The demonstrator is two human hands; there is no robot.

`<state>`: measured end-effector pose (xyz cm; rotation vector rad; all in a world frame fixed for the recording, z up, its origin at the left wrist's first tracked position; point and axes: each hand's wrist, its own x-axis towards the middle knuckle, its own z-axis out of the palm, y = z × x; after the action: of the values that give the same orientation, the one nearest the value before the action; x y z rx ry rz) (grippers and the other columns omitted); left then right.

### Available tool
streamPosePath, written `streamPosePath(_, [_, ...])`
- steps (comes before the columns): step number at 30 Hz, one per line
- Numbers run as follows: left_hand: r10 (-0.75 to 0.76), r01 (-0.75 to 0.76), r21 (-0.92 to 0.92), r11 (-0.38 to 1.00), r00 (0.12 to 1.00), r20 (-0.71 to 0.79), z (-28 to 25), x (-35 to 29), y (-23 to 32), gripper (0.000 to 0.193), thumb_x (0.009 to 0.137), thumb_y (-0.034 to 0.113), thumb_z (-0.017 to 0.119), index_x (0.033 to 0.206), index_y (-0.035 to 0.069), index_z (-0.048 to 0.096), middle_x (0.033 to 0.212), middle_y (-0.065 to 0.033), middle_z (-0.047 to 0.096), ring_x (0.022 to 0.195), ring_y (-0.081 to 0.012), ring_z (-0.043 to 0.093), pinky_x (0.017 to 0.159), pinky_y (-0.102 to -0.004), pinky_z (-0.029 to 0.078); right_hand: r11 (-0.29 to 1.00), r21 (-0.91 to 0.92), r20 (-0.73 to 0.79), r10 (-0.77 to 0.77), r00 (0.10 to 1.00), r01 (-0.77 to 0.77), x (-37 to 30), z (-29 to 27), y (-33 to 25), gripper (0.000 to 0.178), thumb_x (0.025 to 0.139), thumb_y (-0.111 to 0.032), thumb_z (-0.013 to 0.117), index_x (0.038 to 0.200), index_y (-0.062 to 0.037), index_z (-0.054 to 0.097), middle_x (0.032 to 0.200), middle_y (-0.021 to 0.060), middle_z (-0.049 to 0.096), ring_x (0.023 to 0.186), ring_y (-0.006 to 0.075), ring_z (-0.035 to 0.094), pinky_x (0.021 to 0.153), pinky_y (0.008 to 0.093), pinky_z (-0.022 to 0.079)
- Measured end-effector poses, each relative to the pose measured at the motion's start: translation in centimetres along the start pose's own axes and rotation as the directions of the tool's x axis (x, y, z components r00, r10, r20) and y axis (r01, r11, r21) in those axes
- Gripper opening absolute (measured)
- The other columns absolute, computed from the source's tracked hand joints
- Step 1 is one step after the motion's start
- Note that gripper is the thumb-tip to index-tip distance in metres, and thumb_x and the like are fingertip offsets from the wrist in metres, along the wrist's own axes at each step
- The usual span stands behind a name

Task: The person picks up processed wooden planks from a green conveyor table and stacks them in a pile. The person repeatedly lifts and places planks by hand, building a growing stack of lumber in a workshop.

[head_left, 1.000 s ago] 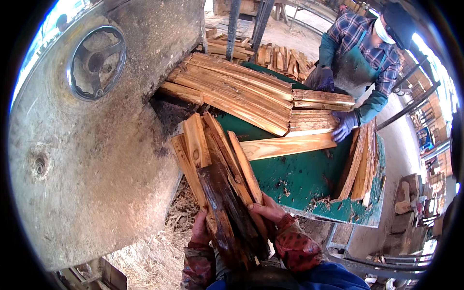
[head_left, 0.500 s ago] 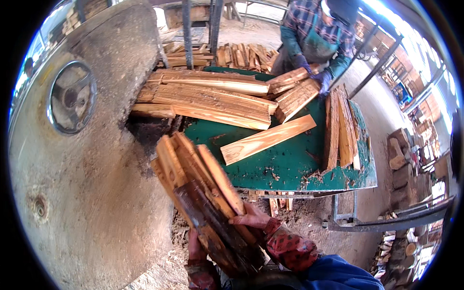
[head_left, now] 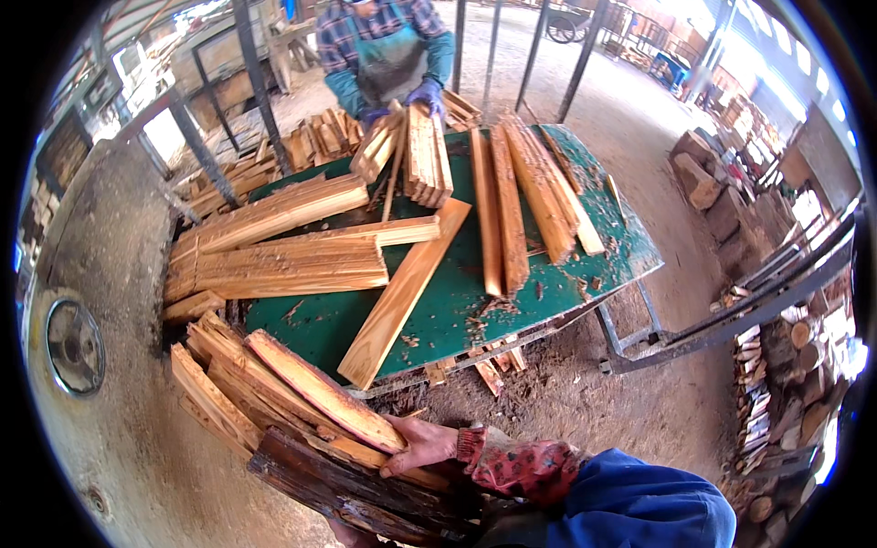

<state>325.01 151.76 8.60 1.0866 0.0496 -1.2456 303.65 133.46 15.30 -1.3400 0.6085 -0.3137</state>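
I hold a bundle of rough wooden slabs (head_left: 301, 402) against my body, its far end at the near-left edge of the green table (head_left: 457, 320). One dark, bark-covered slab (head_left: 338, 484) lies on the near side of the bundle. My right hand (head_left: 420, 446) is closed over the bundle's right side, thumb toward me. Under its near side, my left hand (head_left: 352, 534) supports the load; its fingers are mostly hidden. Just beyond, a single pale board (head_left: 406, 297) lies slanted on the table.
Stacked planks (head_left: 292, 265) cover the table's left side; several slabs (head_left: 539, 192) lie at right. Across the table, a gloved person (head_left: 388, 55) handles a stack of boards (head_left: 427, 155). A concrete-like surface with a metal handwheel (head_left: 75, 347) stands at left, a metal rail (head_left: 731, 320) at right.
My view has swung right. The bundle has tipped flatter, its far end pointing more to the left. The person opposite has stood the boards more upright between their gloves.
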Motion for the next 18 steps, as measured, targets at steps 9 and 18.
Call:
streamPosePath(9, [0.101, -0.223, 0.241, 0.945, 0.895, 0.434, 12.0, -1.3, -2.2, 0.054, 0.088, 0.039, 0.063, 0.124, 0.001, 0.051, 0.114, -0.0106, 0.059, 0.104, -0.0235, 0.058, 0.086, -0.0370, 0.049, 0.943, 0.134, -0.406, -0.227, 0.885, 0.303, -10.3, -3.0, 0.7, 0.105, 0.068, -0.022, 0.089, 0.146, 0.0026, 0.024, 0.144, 0.0130, 0.041, 0.132, 0.0213, 0.038, 0.113, 0.0348, 0.030])
streamPosePath(18, [-0.445, 0.078, 0.544, 0.835, 0.677, 0.587, 18.0, 1.0, -6.7, 0.062, 0.077, 0.028, 0.078, 0.122, -0.005, 0.051, 0.094, -0.0113, 0.067, 0.072, -0.0229, 0.067, 0.060, -0.0330, 0.057, 0.936, 0.267, -0.798, 0.082, 0.597, 0.229, -21.1, -0.2, 3.0, 0.096, 0.069, -0.017, 0.087, 0.144, 0.0032, 0.031, 0.137, 0.0108, 0.048, 0.125, 0.0192, 0.045, 0.106, 0.0350, 0.038])
